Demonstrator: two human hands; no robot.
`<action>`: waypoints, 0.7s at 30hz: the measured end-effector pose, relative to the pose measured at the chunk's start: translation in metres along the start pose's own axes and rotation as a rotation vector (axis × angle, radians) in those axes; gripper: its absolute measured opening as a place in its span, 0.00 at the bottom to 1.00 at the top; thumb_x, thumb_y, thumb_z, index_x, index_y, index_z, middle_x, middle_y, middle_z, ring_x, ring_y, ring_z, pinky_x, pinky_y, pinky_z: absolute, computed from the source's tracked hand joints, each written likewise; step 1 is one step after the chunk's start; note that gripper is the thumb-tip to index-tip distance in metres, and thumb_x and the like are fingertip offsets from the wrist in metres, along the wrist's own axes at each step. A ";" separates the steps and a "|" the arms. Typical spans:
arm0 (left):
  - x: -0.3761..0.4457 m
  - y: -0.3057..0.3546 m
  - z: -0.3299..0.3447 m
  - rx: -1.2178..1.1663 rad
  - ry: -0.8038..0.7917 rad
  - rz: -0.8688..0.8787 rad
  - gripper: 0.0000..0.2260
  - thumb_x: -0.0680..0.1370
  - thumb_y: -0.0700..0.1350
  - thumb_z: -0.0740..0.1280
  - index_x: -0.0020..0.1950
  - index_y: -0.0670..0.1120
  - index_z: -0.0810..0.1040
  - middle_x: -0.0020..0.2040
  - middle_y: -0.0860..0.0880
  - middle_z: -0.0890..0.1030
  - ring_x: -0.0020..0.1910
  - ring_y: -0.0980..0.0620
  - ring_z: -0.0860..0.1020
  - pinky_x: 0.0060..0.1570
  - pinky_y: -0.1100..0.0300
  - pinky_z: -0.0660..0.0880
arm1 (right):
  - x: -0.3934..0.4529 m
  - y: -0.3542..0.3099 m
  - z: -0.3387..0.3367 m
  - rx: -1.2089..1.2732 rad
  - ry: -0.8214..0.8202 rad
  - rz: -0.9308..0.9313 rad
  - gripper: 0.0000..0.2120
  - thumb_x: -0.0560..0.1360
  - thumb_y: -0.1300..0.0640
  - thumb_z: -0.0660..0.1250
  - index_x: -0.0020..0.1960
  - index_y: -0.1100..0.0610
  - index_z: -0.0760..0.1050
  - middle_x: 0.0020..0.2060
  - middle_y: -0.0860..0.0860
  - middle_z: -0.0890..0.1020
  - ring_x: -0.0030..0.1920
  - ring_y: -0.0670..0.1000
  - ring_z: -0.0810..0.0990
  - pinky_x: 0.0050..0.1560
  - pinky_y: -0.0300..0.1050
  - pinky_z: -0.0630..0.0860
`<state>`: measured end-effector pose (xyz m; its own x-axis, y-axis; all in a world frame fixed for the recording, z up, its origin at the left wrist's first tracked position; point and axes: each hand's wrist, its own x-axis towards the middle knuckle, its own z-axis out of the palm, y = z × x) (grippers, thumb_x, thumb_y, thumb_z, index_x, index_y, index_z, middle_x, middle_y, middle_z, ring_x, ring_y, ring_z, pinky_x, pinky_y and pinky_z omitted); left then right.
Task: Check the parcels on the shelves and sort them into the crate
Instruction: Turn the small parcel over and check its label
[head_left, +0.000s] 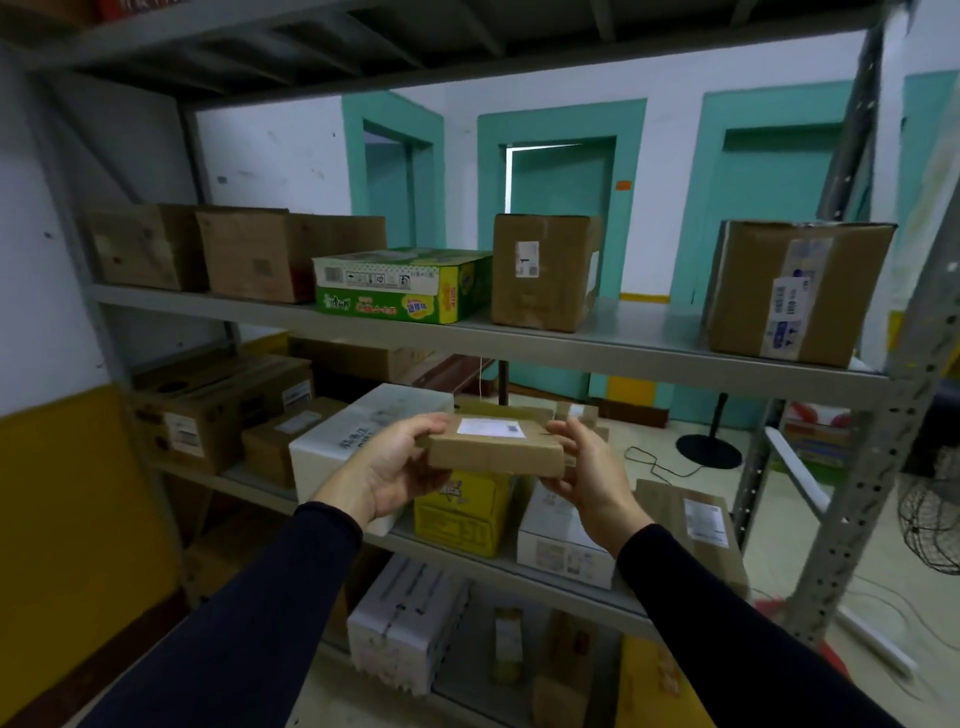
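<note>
I hold a small flat brown parcel (496, 451) with a white label on top, level in front of the middle shelf. My left hand (387, 467) grips its left end and my right hand (589, 475) grips its right end, fingers curled round the edges. Behind and below it on the middle shelf (457, 556) stand a yellow box (462, 514), a white box (563, 551) and a large white parcel (337, 441). No crate is in view.
The upper shelf (519, 340) carries several brown cartons, a green printed box (405, 283) and a tall labelled carton (795, 291). More boxes sit on the bottom shelf. A perforated metal upright (878, 467) stands at right; cables and a fan lie on the floor beyond.
</note>
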<state>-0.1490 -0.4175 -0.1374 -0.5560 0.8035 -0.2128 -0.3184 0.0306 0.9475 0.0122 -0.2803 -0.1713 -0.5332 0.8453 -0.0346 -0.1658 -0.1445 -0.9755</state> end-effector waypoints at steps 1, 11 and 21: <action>0.001 0.001 -0.001 0.029 0.007 0.023 0.12 0.81 0.41 0.63 0.62 0.49 0.78 0.51 0.42 0.78 0.45 0.47 0.76 0.37 0.58 0.76 | 0.000 0.000 0.002 -0.023 0.010 -0.018 0.15 0.85 0.48 0.57 0.63 0.55 0.75 0.56 0.54 0.82 0.51 0.53 0.83 0.42 0.43 0.79; -0.004 -0.007 -0.008 0.156 -0.095 0.068 0.26 0.77 0.30 0.66 0.74 0.46 0.69 0.56 0.46 0.84 0.56 0.47 0.82 0.47 0.54 0.79 | 0.002 0.001 -0.007 -0.240 0.014 -0.049 0.20 0.84 0.46 0.60 0.72 0.55 0.70 0.58 0.52 0.81 0.56 0.52 0.81 0.44 0.44 0.78; -0.005 -0.013 -0.002 0.145 -0.050 0.081 0.24 0.77 0.29 0.65 0.71 0.46 0.69 0.50 0.45 0.86 0.53 0.45 0.83 0.48 0.53 0.79 | 0.001 0.009 -0.022 -0.282 -0.032 -0.079 0.21 0.84 0.49 0.61 0.74 0.54 0.70 0.60 0.53 0.81 0.54 0.53 0.81 0.49 0.46 0.78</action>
<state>-0.1437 -0.4234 -0.1487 -0.5352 0.8353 -0.1260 -0.1582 0.0474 0.9863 0.0286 -0.2693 -0.1851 -0.5545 0.8309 0.0462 0.0267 0.0733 -0.9969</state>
